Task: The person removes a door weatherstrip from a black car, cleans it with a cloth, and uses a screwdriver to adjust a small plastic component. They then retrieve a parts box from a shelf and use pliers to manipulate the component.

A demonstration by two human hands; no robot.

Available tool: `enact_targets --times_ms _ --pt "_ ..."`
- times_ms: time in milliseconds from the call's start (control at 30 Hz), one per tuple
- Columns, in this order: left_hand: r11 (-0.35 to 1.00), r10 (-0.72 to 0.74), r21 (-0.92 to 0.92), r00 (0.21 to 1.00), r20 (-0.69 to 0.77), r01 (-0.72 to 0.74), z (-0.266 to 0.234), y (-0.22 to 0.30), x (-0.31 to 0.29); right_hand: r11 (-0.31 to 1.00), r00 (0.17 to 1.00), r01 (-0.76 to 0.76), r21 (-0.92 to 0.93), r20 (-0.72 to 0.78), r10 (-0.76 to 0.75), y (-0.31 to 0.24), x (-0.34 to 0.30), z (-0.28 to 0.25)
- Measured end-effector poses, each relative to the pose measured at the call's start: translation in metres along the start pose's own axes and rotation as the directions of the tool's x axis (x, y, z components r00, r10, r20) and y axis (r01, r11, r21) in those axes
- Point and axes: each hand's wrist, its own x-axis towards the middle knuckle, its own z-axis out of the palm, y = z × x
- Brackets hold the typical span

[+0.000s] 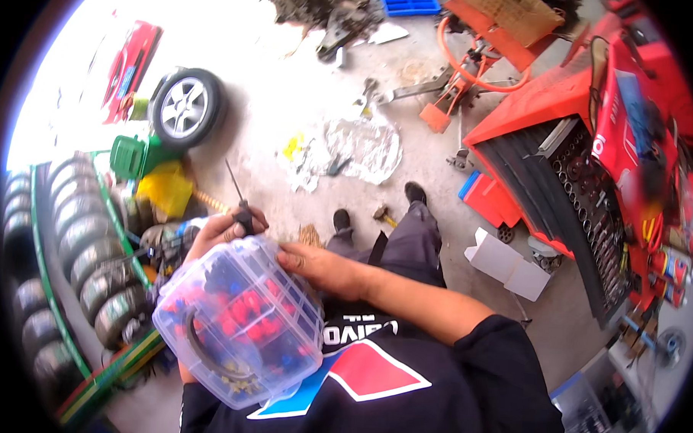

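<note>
A clear plastic organizer box (282,321) rests against the front of my black shirt. Small red, blue and yellow parts show through its compartments, and a dark curved band (202,347) runs along its near left side. My left hand (215,233) is at the box's far left corner, with its fingers closed round the dark handle of a screwdriver (244,213). The thin shaft points up and away. On the far right edge of the box, my right hand (318,267) grips with the thumb on top; its other fingers are mostly hidden.
Stacked tyres (104,269) fill a green rack at left, near a loose wheel (186,108). Crumpled clear plastic sheeting (360,148) and a hammer (385,216) lie on the floor. At right stand a red tool cabinet (518,108) with an open wrench drawer and a white carton (509,266).
</note>
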Motion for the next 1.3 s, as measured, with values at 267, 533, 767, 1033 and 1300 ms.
enact_targets --times_ms 267,533,767,1033,1300 --pt "0.990 -0.094 0.109 0.995 0.013 0.093 -0.060 -0.040 0.078 0.966 0.883 0.228 -0.119 -0.393 -0.256 0.048 0.052 0.027" --pt "0.978 -0.027 0.194 0.869 0.494 -0.080 0.060 -0.039 0.119 0.893 0.586 0.426 -0.142 -0.710 -0.392 0.090 -0.002 0.046" --pt "0.948 -0.044 0.274 0.781 0.623 -0.165 0.129 -0.030 0.099 0.741 -0.119 0.378 -0.555 -0.823 -0.556 0.132 -0.092 0.059" --pt "0.905 -0.040 0.360 0.794 0.606 -0.229 0.159 -0.009 0.055 0.575 -0.100 0.234 -0.784 -0.608 -0.788 0.168 -0.162 0.097" --pt "0.857 -0.054 0.437 0.797 0.602 -0.272 0.175 0.009 0.006 0.484 -0.296 0.020 -0.875 -0.468 -0.833 0.173 -0.174 0.115"
